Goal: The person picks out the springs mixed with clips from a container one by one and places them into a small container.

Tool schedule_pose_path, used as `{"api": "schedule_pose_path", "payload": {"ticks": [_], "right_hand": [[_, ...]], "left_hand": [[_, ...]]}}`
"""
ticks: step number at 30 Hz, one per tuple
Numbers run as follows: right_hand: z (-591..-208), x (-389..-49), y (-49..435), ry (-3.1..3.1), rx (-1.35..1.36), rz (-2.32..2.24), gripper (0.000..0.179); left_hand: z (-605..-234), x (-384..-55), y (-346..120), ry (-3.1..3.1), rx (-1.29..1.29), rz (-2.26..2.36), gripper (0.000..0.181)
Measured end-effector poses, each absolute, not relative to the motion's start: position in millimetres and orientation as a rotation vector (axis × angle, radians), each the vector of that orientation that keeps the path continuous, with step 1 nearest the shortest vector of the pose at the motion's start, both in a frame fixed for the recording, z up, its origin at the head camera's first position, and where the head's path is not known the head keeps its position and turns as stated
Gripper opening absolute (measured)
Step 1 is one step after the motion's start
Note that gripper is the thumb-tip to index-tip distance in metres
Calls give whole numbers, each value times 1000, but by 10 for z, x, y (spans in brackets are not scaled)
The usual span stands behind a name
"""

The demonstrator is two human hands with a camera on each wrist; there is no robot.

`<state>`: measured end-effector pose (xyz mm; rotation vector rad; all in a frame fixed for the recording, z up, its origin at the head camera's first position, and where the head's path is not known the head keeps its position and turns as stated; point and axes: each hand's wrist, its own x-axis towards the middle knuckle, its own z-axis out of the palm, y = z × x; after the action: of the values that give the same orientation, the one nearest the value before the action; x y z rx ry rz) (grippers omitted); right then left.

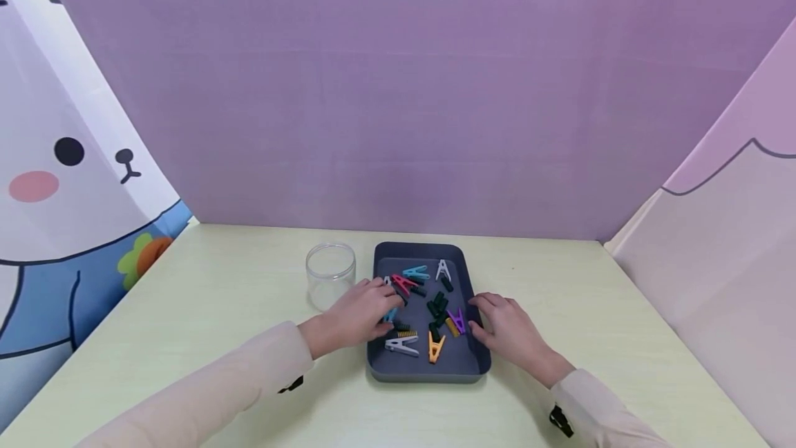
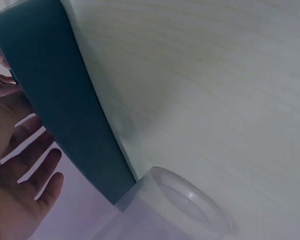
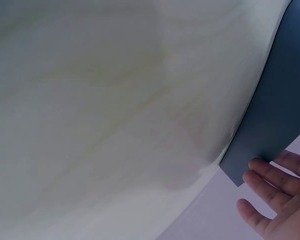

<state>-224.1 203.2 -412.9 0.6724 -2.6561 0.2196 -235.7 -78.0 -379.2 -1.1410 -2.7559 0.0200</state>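
Observation:
A dark grey tray (image 1: pixel 429 369) lies on the table with plastic clips in it, among them a red clip (image 1: pixel 404 283), an orange clip (image 1: pixel 436 349), a purple clip (image 1: pixel 457 320) and a grey clip (image 1: pixel 401 346). Small dark green cylinders (image 1: pixel 433 308) are scattered between them. My left hand (image 1: pixel 367 306) reaches over the left rim, its loosely bent fingers above a blue clip (image 1: pixel 390 314) that they partly hide. At the right rim is my right hand (image 1: pixel 506 329), its fingers relaxed and apart; in the right wrist view they are at the tray's outer wall (image 3: pixel 275 115).
Close to the tray's left side stands a clear round jar (image 1: pixel 331 275), also visible in the left wrist view beyond the tray wall. A purple cloth backdrop (image 1: pixel 398 102) rises at the table's back edge. Printed cloths hang to the left and right.

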Motion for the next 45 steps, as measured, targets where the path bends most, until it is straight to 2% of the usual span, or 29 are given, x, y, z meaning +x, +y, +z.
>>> {"api": "schedule_pose_path", "payload": {"ticks": [27, 45], "right_hand": [[-4129, -2237, 2015, -2657, 672, 242, 32], [-4121, -2233, 2011, -2652, 681, 238, 31]], "left_hand": [[-3948, -2464, -663, -2869, -1202, -41, 18], [-3952, -2486, -656, -2855, -1176, -130, 15]]}}
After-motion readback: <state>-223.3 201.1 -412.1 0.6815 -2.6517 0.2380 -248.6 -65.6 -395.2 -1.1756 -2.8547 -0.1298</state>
